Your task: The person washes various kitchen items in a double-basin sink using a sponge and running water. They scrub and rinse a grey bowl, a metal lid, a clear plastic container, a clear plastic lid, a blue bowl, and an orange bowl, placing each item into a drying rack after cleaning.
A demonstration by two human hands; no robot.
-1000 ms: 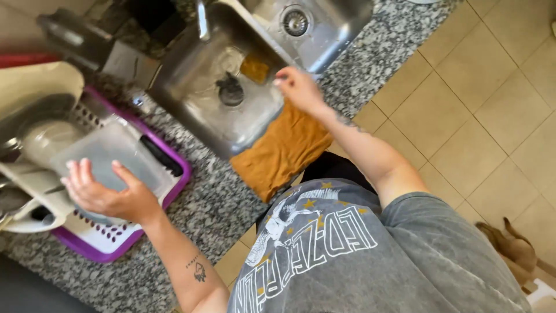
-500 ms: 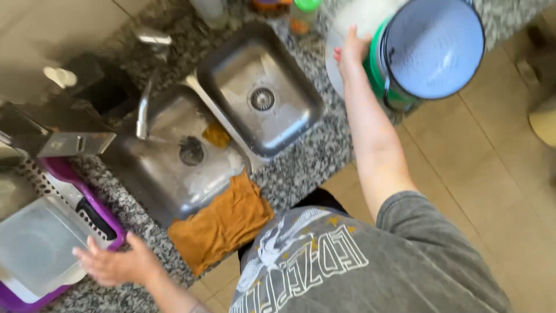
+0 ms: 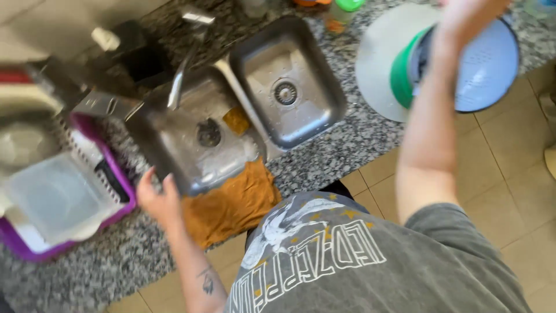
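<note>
Two basins of a steel sink [image 3: 231,116] are filling the centre of the frame, set into a speckled counter [image 3: 347,139]. At lower left, a purple rack [image 3: 35,246] is carrying a clear lidded tub [image 3: 52,197]. At upper right, the right hand [image 3: 469,17] is reaching onto a blue colander [image 3: 486,64] stacked with a green bowl [image 3: 399,75] on a white plate [image 3: 376,58]; its grip is too blurred to judge. Nothing is being lifted yet. The left hand [image 3: 157,200] is hanging open beside an orange cloth [image 3: 231,203].
</note>
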